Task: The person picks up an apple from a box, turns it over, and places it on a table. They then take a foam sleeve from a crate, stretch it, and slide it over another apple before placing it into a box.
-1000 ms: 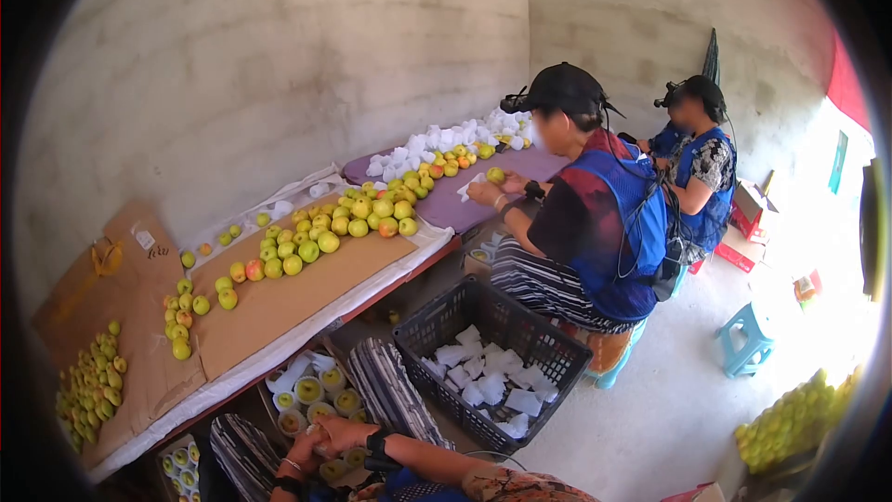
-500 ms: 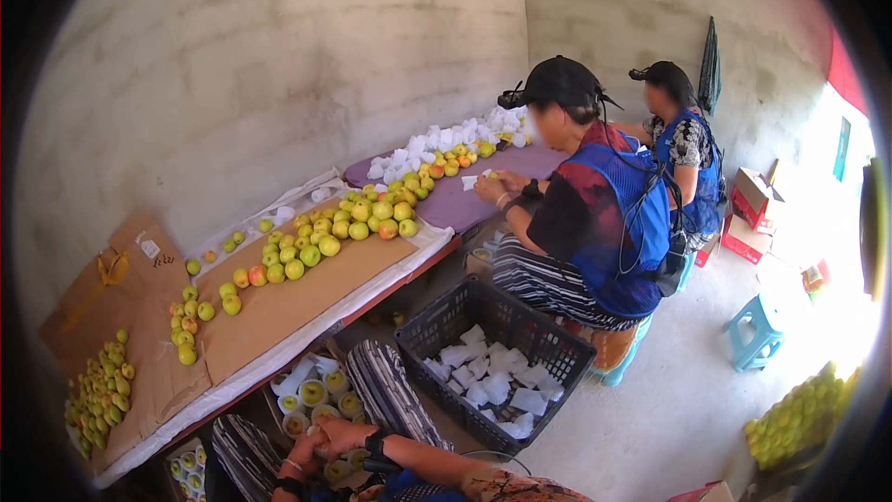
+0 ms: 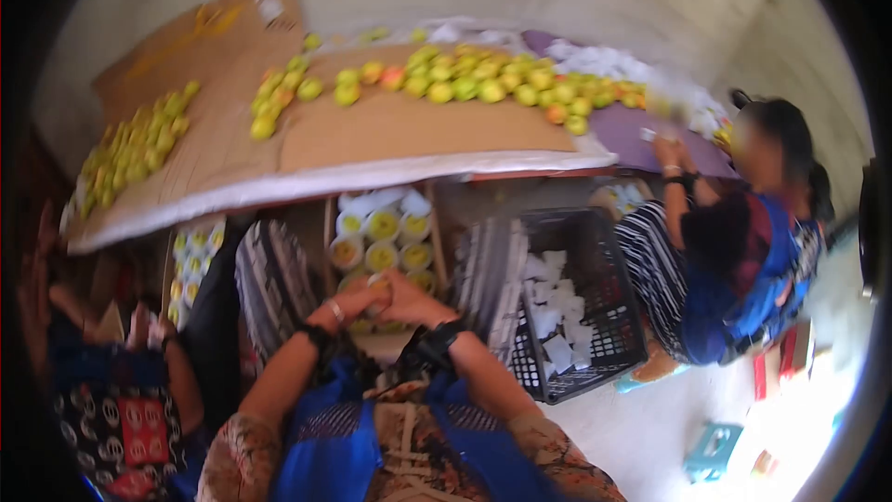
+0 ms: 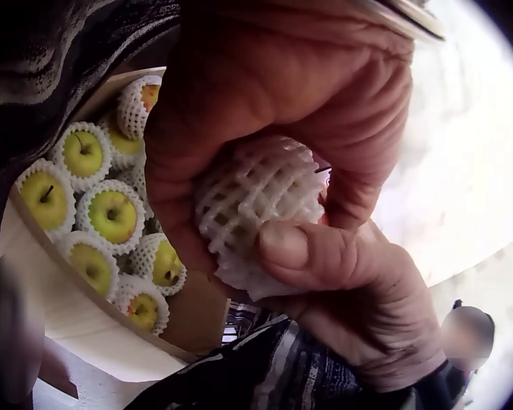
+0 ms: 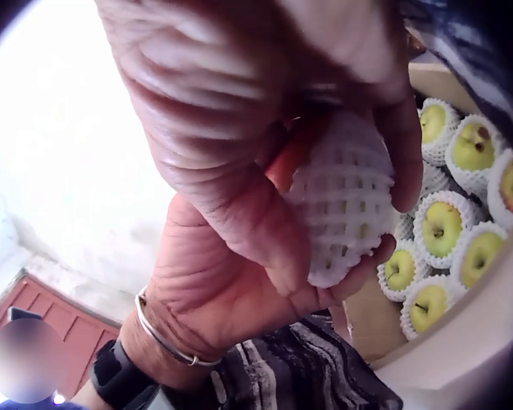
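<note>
Between both hands is an apple in a white foam net sleeve; a red patch of its skin shows in the right wrist view. My left hand curls round it from one side, fingers bent over the net. From the other side my right hand grips it, thumb pressed on the mesh in the left wrist view. Under the hands in the head view is a cardboard box between the knees. Netted apples stand in it in rows, and bare cardboard shows at one corner.
A black crate with white foam nets stands right of my leg. Ahead, bare apples lie on a cardboard-covered table. One person sits at the right, another at the left, beside a second apple box.
The head view has swung left and down, bringing my lap and the person at the left into view. Both hands stay together over the box.
</note>
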Tool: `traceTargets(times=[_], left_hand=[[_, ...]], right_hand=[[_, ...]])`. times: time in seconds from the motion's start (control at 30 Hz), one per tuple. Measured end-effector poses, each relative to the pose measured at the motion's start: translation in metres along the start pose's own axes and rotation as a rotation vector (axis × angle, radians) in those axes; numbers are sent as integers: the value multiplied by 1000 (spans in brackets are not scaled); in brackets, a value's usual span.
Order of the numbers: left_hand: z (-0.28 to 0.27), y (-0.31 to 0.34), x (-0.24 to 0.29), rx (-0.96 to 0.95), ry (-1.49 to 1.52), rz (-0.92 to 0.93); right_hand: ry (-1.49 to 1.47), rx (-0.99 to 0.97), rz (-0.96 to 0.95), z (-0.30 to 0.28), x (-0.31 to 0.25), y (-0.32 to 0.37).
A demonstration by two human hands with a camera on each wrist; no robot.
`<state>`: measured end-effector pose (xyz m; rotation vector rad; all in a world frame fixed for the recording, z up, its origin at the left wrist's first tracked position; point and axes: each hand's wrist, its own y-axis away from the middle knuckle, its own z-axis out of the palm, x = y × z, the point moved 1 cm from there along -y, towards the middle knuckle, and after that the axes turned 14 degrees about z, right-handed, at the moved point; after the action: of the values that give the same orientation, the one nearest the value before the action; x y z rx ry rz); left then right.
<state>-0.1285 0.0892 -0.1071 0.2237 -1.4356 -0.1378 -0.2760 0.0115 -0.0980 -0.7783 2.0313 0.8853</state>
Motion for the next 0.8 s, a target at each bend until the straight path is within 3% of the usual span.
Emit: traceTargets(times=[0.13, 0.27, 0.33, 0.4, 0.43, 0.53, 0.7, 0.8], left_hand=[[2, 5, 9, -16, 8, 22], [1, 6, 20, -15, -63, 8], [-10, -1, 8, -119, -81, 21], [-6, 1, 6, -87, -78, -124], [-9, -2, 5, -160, -86, -161], [-13, -5, 0, 46, -430, -40], [-32, -9, 9, 397, -102, 83], [-41, -8, 9, 508, 74, 153]], right_hand=[[98, -100, 144, -9, -21, 8], [98, -41, 136, -4, -23, 8], [115, -62, 141, -5, -26, 6], [151, -96, 180, -5, -23, 1], [157, -112, 193, -6, -21, -1], [212, -109, 286, -17, -24, -6], [421, 94, 545, -41, -7, -30], [567, 168, 587, -56, -26, -52]])
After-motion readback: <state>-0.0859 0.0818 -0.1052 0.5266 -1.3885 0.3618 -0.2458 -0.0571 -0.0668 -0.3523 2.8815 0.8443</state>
